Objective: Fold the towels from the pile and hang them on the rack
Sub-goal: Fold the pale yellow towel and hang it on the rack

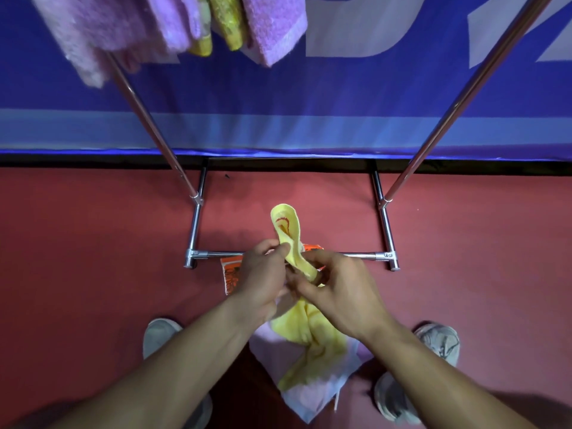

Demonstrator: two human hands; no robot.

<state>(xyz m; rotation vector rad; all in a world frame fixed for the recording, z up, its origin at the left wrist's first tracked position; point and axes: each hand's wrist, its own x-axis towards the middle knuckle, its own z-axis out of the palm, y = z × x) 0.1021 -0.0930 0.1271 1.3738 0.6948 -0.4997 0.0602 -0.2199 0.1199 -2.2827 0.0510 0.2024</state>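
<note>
Centre of the frame, yellow towel (309,332): was held bunched between both hands, one end looped up above the fingers and the rest hung toward the lower middle.
Left hand (260,280): was pinched on the looped edge, thumb pressed against fingers.
Right hand (343,289): was clamped round the towel's twisted middle with fingers curled, just beside the left hand.
Pink towel (325,394): was seen beneath the yellow one at lower middle; whether it was held along with it or lay on the floor (93,243) could not be told.
Orange towel (232,274): was largely hidden behind the hands, near the rack's low bar.
Rack (148,119): its poles were seen slanting toward the upper corners; hung towels (272,26) were crowded at upper left and upper middle.
Step in hand: was judged to be the untangling and the finding of corners before any fold.
Good execution: two neighbouring corners would best be found and pinched, and the hands then drawn apart so the cloth was hung flat; edges would be matched before halving.
Risk: the pink towel might be carried up with the yellow one unless it was shaken free first.
</note>
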